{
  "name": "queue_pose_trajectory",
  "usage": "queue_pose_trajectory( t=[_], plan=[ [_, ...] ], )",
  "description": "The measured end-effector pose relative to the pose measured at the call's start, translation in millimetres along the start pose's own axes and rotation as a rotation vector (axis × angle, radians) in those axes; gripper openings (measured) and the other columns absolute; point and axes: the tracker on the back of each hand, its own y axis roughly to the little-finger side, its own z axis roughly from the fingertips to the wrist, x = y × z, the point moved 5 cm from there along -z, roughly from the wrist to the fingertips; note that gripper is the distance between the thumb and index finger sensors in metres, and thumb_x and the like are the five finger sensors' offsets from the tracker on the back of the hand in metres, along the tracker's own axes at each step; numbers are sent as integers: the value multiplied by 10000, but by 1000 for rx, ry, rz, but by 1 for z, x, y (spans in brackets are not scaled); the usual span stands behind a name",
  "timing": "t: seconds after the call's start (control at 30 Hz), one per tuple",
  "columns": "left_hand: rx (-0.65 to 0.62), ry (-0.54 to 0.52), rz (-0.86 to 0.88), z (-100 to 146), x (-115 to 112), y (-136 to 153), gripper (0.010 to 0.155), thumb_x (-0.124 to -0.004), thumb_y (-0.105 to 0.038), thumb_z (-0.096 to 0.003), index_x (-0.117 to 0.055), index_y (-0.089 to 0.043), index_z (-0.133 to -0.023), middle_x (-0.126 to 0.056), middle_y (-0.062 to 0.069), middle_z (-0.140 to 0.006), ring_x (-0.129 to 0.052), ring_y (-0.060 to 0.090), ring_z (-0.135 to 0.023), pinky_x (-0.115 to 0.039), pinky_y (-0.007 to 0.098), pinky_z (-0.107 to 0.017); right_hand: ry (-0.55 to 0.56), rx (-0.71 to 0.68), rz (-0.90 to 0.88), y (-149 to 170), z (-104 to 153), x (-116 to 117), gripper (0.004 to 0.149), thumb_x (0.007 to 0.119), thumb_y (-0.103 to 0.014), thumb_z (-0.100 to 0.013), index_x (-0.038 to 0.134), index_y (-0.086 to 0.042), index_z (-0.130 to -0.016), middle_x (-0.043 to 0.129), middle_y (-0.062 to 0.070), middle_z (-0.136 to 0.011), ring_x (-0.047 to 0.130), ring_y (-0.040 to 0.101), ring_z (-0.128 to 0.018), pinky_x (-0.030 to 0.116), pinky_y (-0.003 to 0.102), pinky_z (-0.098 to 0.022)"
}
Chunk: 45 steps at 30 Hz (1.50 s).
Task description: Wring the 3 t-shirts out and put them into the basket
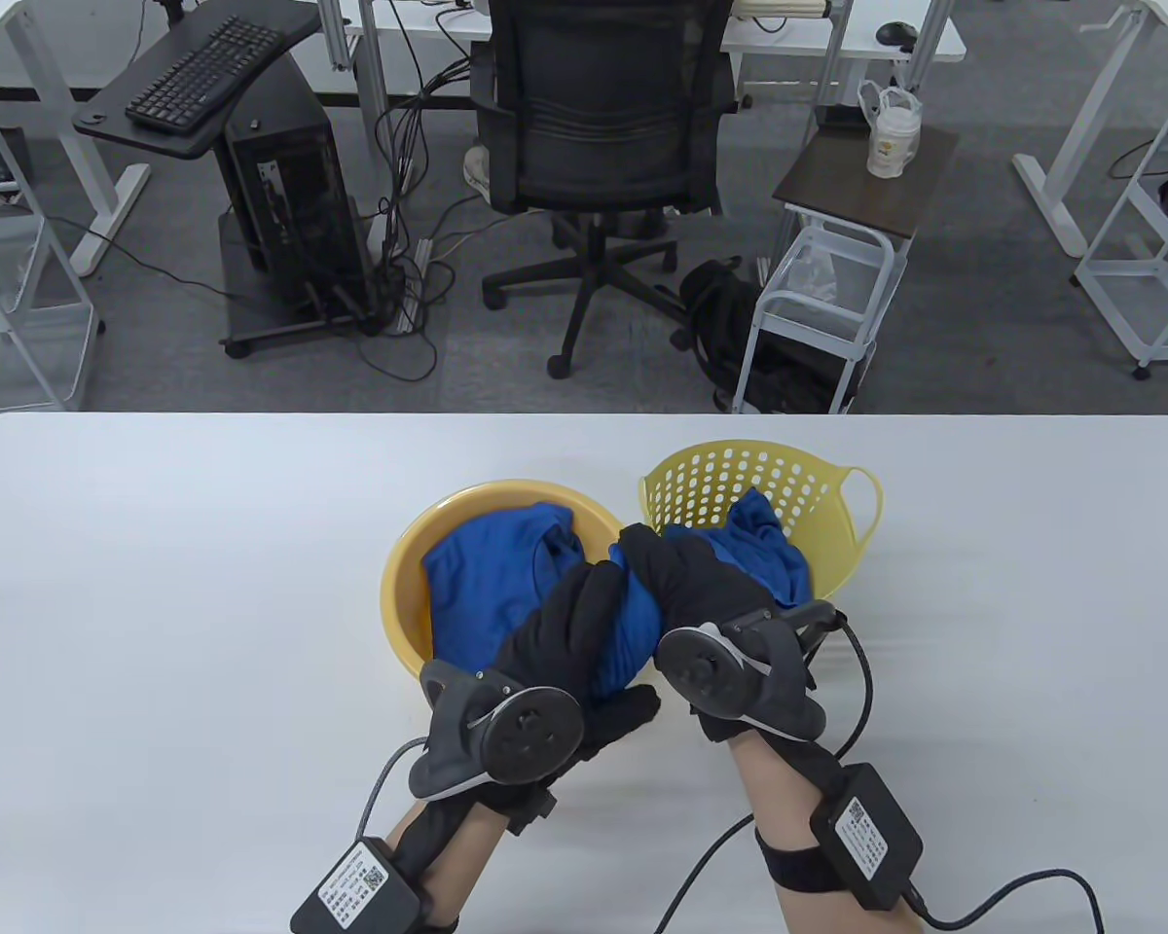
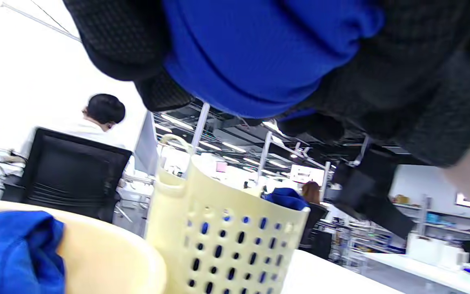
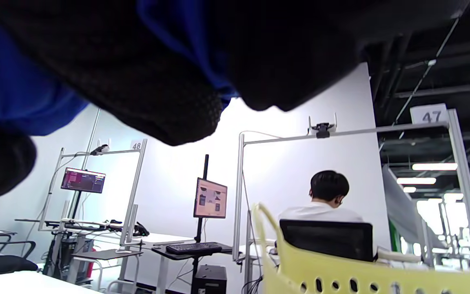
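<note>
Presently, both hands are closed around one blue t-shirt (image 1: pixel 628 632), held bunched above the white worktop (image 1: pixel 156 584), just in front of the two yellow containers. The left hand (image 1: pixel 565 642) has its fingers (image 2: pixel 116 36) curled tight over the near end of the bundle; the right hand (image 1: pixel 691 593) has its fingers (image 3: pixel 157 94) wrapped round the far end, and the cloth bulges between the two grips. The two hands sit close together, almost touching.

A second blue t-shirt (image 1: pixel 492 574) lies crumpled in the round yellow basin (image 1: pixel 399 593) to the left. A third blue t-shirt (image 1: pixel 764 545) lies inside the perforated yellow basket (image 1: pixel 720 477), which stands just beside the basin on its right; the blue cloth shows through the basket's holes in the left wrist view. Whether the held shirt touches the basin rim cannot be determined.

Beyond the worktop stands a black office chair (image 1: pixel 603 107).
</note>
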Motion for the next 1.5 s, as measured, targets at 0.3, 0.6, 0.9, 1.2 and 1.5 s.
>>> queue_pose_trajectory(
  t=[0.3, 0.6, 0.9, 1.2, 1.5],
  plan=[
    [35, -68, -51, 7, 38, 10, 1009, -1007, -502, -496, -263, -440, -1175, -544, 86, -1274, -896, 431, -914, -819, 545, -605, 108, 17, 1, -23, 5, -25, 791, 1052, -253, -402, 581, -149, -1029, 891, 209, -625, 959, 262, -139, 855, 274, 22],
    [-51, -262, -230, 22, 76, -14, 933, -979, -472, -520, -285, -521, -1143, -546, -1, -1286, -862, 415, -975, -762, 572, -665, 192, 27, -143, -32, 14, -69, 811, 1042, -236, -410, 558, -96, -1045, 879, 243, -613, 955, 253, -123, 850, 264, 35],
    [-27, -284, -288, 21, 67, -17, 941, -942, -457, -547, -232, -440, -1165, -507, 24, -1290, -832, 433, -996, -745, 592, -670, 143, 91, -233, -25, 11, -60, 824, 1039, -199, -413, 529, -105, -1053, 852, 253, -633, 953, 250, -141, 855, 261, 21],
    [6, -298, -395, 19, 59, -26, 953, -927, -430, -559, -216, -325, -1184, -492, 63, -1289, -813, 467, -1007, -726, 622, -671, 104, 147, -329, -14, 7, -45, 828, 1044, -189, -410, 528, -130, -1054, 855, 251, -638, 956, 254, -146, 859, 263, 16],
    [11, -324, -430, 22, 61, -33, 948, -924, -414, -563, -218, -304, -1187, -486, 83, -1286, -799, 476, -1011, -713, 634, -673, 97, 141, -375, -11, 6, -45, 824, 1045, -191, -409, 530, -133, -1050, 860, 245, -640, 960, 250, -150, 864, 261, 14]
  ],
)
